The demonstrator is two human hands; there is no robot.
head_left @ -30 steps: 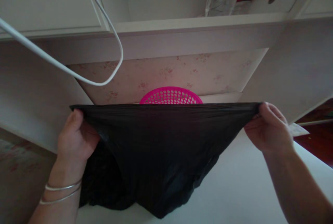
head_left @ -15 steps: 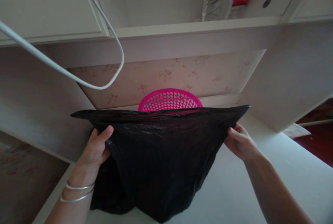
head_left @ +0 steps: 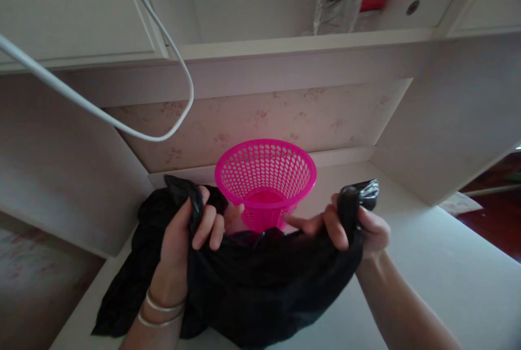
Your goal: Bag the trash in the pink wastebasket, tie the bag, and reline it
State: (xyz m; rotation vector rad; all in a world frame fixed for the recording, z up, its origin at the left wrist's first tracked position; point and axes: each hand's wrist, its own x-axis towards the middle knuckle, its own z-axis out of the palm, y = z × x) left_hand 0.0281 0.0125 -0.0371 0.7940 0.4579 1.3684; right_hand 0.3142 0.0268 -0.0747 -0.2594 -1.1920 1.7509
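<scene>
Black plastic bag (head_left: 268, 290) held over a white bench (head_left: 411, 225): the left hand (head_left: 175, 249) and right hand (head_left: 372, 230) each grip its gathered rim, index fingers reaching toward each other. The bag appears to be being gathered; shifting it evenly would call for both grips kept. Its inside is hidden. More black plastic (head_left: 142, 247) lies at left. Just beyond, a pink perforated basket (head_left: 266, 173) stands upright, inner walls and base showing. Farther up, a shelf (head_left: 309, 43) holds clear packaging (head_left: 336, 11).

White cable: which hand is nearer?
Left. The left hand is below and slightly right of the white cable; the right hand is much farther right.
</scene>
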